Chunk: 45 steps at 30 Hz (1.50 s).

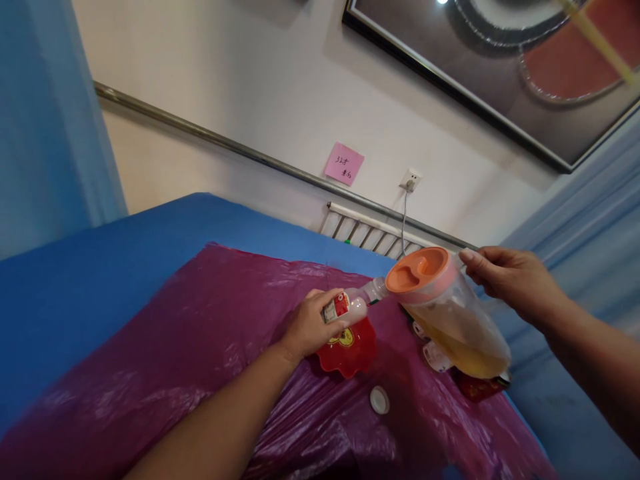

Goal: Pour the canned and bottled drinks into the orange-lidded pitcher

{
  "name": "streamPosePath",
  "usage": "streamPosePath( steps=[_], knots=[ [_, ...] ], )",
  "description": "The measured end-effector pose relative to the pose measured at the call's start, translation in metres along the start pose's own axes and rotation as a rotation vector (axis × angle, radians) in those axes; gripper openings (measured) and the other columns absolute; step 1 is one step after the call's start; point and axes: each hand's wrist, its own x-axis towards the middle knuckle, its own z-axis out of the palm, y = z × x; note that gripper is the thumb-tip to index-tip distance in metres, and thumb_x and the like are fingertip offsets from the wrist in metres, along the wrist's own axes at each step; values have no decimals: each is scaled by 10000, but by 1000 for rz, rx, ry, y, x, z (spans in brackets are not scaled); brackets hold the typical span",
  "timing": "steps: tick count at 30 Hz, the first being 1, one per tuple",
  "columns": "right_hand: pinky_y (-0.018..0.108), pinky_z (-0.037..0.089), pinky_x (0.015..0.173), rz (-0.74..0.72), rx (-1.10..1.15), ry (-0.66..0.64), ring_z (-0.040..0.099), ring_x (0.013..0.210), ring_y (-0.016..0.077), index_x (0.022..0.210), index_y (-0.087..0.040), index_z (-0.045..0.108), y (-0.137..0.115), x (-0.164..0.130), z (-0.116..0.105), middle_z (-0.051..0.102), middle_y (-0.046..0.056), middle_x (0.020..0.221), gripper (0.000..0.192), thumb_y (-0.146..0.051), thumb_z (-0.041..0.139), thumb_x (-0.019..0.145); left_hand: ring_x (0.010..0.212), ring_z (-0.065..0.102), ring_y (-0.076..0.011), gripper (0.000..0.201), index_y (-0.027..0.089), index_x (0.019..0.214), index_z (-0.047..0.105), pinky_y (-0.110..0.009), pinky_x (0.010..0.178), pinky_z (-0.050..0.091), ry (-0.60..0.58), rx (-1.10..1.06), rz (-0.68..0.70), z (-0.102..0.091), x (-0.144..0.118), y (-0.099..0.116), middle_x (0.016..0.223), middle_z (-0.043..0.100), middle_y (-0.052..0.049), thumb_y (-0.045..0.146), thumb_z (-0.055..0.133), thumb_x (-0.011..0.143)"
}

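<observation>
My left hand (315,323) is wrapped round a small clear bottle (356,307) with a red and white label, tilted so its neck points right. My right hand (510,277) grips the handle of a translucent pitcher (460,327) with an orange lid (418,268). Yellowish liquid lies in the tilted pitcher. Its lid edge meets or almost meets the bottle's mouth; whether liquid flows between them I cannot tell. Under the bottle sits a red scalloped dish (353,350) with a yellow design. A white cap (379,400) lies in front of the dish.
Pink-purple plastic sheeting (200,333) covers part of the blue surface (150,227). Behind the pitcher are a white container (436,357) and a dark red box (480,387), partly hidden. A radiator (365,230), a wall socket (411,179) and blue curtains (55,120) surround the area.
</observation>
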Motion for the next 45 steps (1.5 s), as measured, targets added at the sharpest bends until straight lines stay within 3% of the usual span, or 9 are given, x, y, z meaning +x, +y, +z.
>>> streamPosePath(
  steps=[23, 45],
  knots=[
    [215, 291, 372, 31, 135, -55, 385, 413, 70, 572, -185, 626, -1, 8, -1, 515, -12, 513, 677, -847, 763, 599, 1044, 663, -249, 585, 292, 1308, 668, -430, 969, 538, -9, -37, -21, 2, 0, -1, 1135, 662, -46, 288, 806, 739],
    [220, 336, 393, 9, 108, -79, 421, 420, 73, 615, -170, 649, 0, 13, -8, 555, -4, 541, 678, -834, 778, 598, 1043, 663, -255, 594, 267, 1310, 670, -422, 966, 537, -36, -45, -35, 2, 0, 0, 1132, 651, -56, 340, 813, 737]
  ],
)
